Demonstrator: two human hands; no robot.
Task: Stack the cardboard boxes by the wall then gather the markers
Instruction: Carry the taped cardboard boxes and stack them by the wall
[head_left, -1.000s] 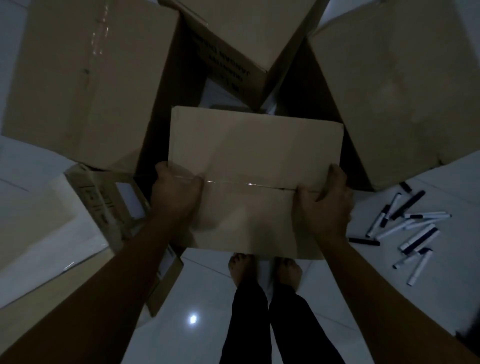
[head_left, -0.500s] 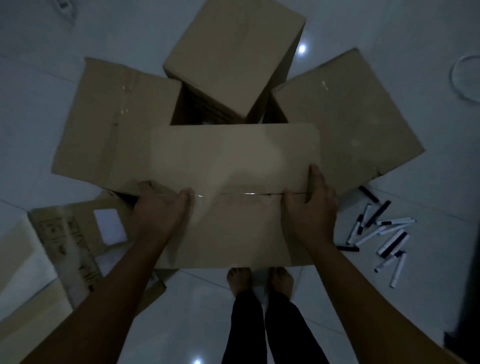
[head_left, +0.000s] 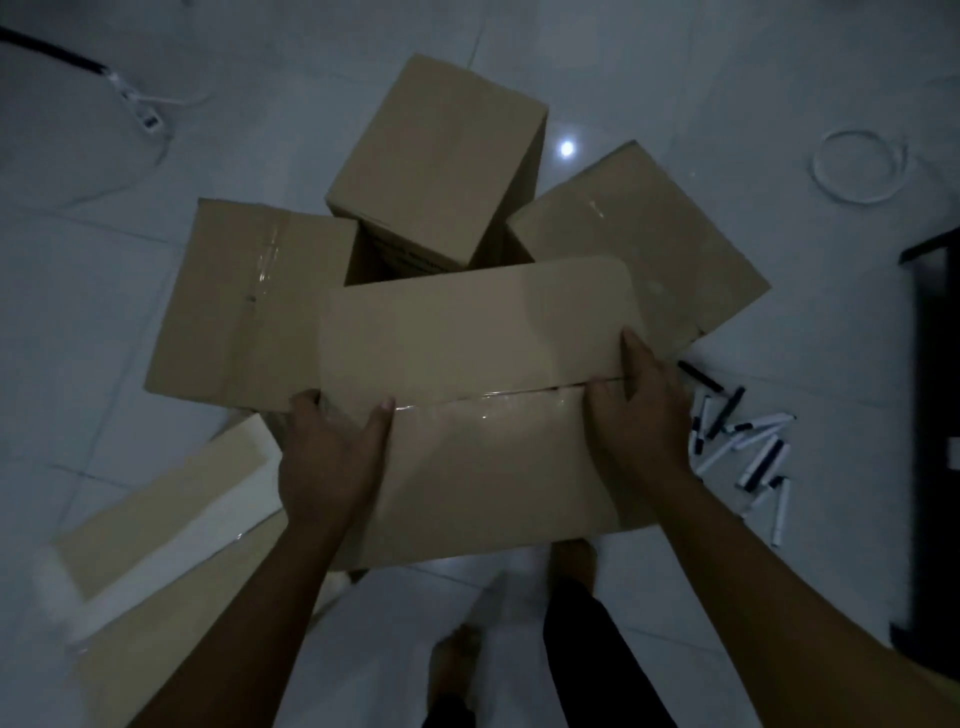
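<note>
Pretty dim room here, and the floor (head_left: 675, 93) is glossy pale tile with a small ceiling light reflected in it as a bright spot just behind the boxes. A taped cardboard box (head_left: 478, 410) is held up over the floor by both hands: the left hand (head_left: 332, 462) is wrapped round its left edge with the thumb laid on top by the tape seam, and the right hand (head_left: 639, 415) is clamped on the right edge the same way, so each grip is closed on the box. 3 more boxes are sat on the tiles beyond it: a wide flat box (head_left: 239, 306) at the left, a tall box (head_left: 441, 161) in the middle, and an angled box (head_left: 665, 249) at the right. The markers (head_left: 748, 447) are scattered in a loose pile on the floor just right of the held box. A flattened cardboard sheet (head_left: 156, 519) is lying at the lower left, a coiled white cable (head_left: 857, 166) at the upper right, and dark furniture (head_left: 935, 415) is seen along the right edge.
</note>
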